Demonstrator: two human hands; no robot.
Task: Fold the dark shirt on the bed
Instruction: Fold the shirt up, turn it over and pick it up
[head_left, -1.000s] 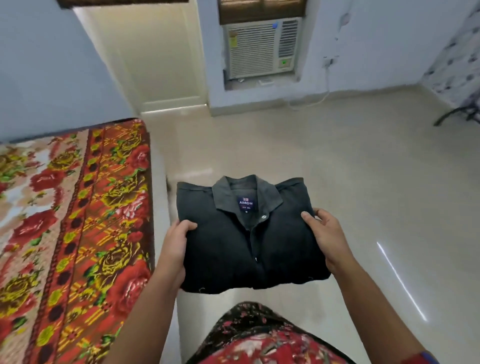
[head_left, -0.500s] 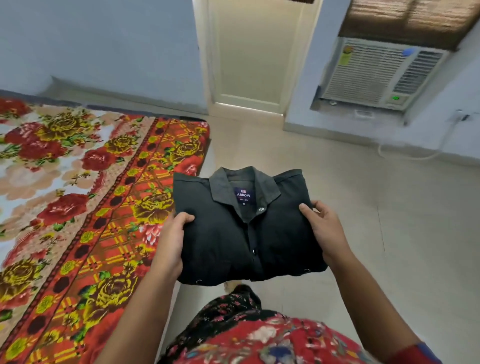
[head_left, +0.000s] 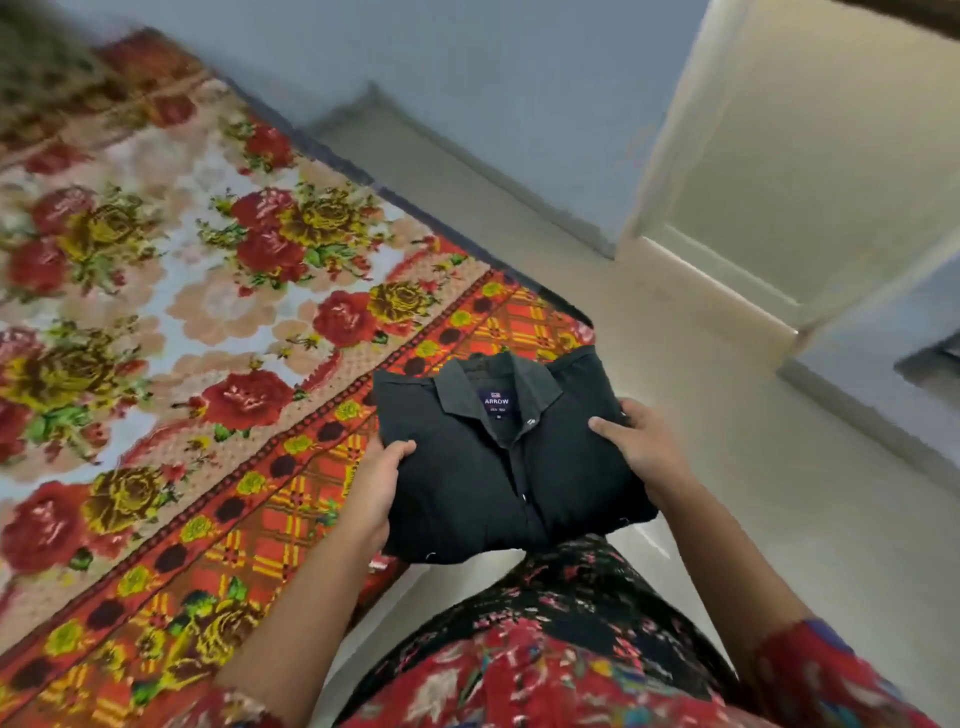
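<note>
Pale floor tiles (head_left: 779, 519) and a blue wall (head_left: 467, 78) are seen behind. The left hand (head_left: 376, 488) is clamped on the left edge of the folded dark shirt (head_left: 509, 467), thumb on top; the right hand (head_left: 644, 447) is clamped on its right edge. The shirt is held above the bed's near corner, over the floral bedspread (head_left: 208, 338). A cream door (head_left: 805, 156) stands beyond.

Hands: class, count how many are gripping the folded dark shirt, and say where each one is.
2. The left hand grips the dark shirt at its left edge, above the bed's border. The right hand grips its right edge, over the floor. Fingers under the fabric are hidden.
</note>
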